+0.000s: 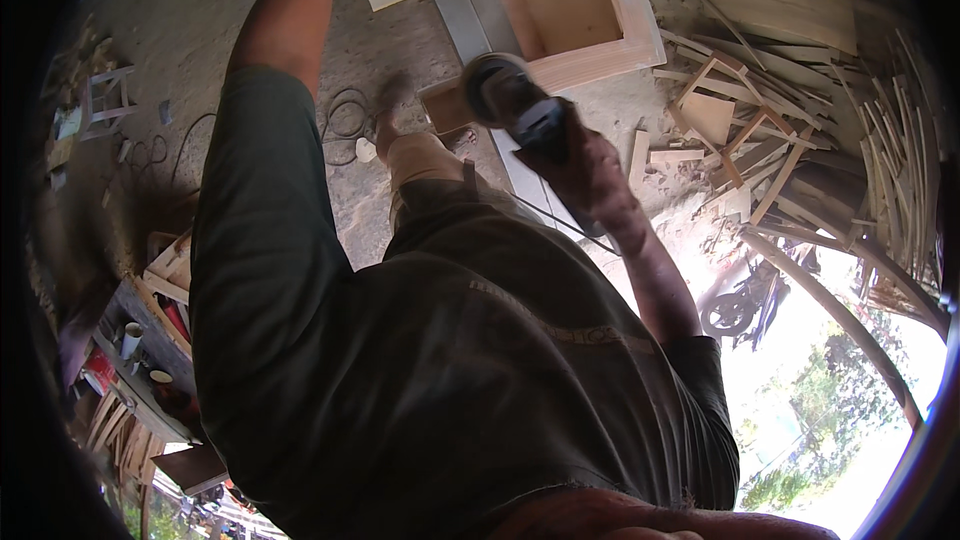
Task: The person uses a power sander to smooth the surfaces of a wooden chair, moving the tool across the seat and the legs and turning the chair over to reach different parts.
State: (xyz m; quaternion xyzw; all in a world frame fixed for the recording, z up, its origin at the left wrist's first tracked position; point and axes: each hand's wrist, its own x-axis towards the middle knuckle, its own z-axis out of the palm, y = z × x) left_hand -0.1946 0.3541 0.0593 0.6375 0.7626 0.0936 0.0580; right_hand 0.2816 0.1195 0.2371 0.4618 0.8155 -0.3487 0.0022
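From where I stand, the dark, soft-creased T-shirt [450,360] of the person at work fills most of the view, its cloth stretched smooth over the chest and bunched at the shoulder. A band of pale printed lettering crosses it, upside down and faint. Around it spreads the floor [400,40], rough, dusty and grey-brown. Over on the right lies a heap of timber offcuts [765,90]: flat sheets, narrow battens and jointed rectangular frames, all raw wood, with a bundle of slim wooden strips [900,170] leaning beside it.

Ahead of the person sits a wooden furniture piece [585,68], square-cornered, with broad pinkish-tan rails around a recessed, smoother panel. A flat, pale grey board [475,25] runs beneath it. Toward the bright opening, a spoked motorcycle wheel [730,314] shows.

The angle grinder [545,130], dark and stubby with a round disc head, is up in front of the body at the near corner of the furniture piece; I can't tell whether the disc touches the wood. A light patch on its casing is too blurred to read. The right grip [600,175] is wrapped around the grinder's body. The left arm reaches past the top edge, so I can't tell how the left grip stands. Smaller still are a coil of thin cable [345,115] on the floor and a white cup [132,340] at far left.
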